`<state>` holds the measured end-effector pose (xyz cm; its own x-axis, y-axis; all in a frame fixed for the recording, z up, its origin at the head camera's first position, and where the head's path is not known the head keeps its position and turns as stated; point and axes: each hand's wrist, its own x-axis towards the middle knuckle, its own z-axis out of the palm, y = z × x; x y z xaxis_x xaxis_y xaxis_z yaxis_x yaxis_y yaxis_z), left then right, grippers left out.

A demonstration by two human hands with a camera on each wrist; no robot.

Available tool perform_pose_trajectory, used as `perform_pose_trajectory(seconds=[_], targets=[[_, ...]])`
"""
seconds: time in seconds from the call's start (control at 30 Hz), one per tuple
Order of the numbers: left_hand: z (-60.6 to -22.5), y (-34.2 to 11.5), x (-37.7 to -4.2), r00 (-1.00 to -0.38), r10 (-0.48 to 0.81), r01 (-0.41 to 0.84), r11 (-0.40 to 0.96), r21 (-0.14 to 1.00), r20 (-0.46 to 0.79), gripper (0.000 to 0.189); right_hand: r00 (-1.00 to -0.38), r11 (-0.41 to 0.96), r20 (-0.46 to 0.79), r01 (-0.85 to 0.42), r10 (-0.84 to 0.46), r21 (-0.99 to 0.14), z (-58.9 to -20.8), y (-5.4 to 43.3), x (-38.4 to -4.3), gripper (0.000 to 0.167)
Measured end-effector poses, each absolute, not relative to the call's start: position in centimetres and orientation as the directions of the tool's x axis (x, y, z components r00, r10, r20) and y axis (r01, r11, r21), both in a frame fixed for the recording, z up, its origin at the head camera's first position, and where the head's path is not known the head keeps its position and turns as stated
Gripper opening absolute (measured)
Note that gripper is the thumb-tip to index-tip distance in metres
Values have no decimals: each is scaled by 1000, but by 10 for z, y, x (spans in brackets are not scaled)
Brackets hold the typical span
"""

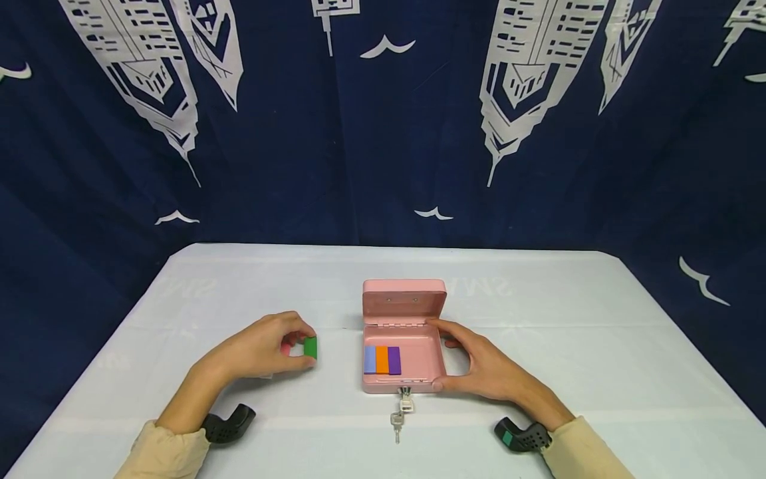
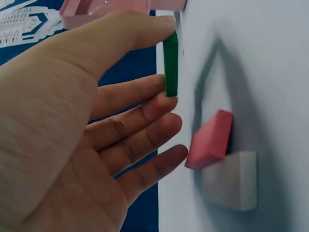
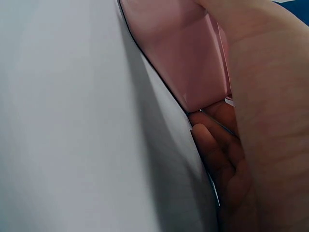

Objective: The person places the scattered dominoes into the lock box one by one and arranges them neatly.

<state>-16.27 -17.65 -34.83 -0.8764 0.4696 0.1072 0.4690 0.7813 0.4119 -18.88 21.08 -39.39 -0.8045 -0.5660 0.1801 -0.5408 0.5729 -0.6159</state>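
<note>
My left hand (image 1: 263,347) pinches a green block (image 1: 310,347) between thumb and fingertips, left of a pink metal cash box. In the left wrist view the green block (image 2: 171,65) is held on edge, close over the white table. Below those fingers lie a pink block (image 2: 211,140) and a white block (image 2: 231,181), the pink one leaning on the white. The pink cash box (image 1: 423,359) stands with its lid raised. Light blue (image 1: 370,360), orange (image 1: 382,360) and purple (image 1: 393,360) blocks sit side by side inside, at its left. My right hand (image 1: 481,362) grips the box's right side, thumb at the front corner, fingers near the hinge.
Keys (image 1: 397,419) hang from the lock at the box's front and lie toward me on the white table (image 1: 335,439). Behind the table's far edge hangs a dark blue curtain (image 1: 359,146) with white prints.
</note>
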Motion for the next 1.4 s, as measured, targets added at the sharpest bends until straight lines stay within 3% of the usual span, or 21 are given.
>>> perform_pose_trajectory(seconds=[0.7, 1.4], targets=[[-321, -127, -147, -781, 571, 620, 666, 414, 252, 38, -808, 573, 167, -530, -565, -624, -391, 212, -188, 90], [-338, -63, -148, -710, 594, 704, 607, 368, 378, 42, -802, 555, 181, -537, -569, -635, -392, 210, -188, 90]])
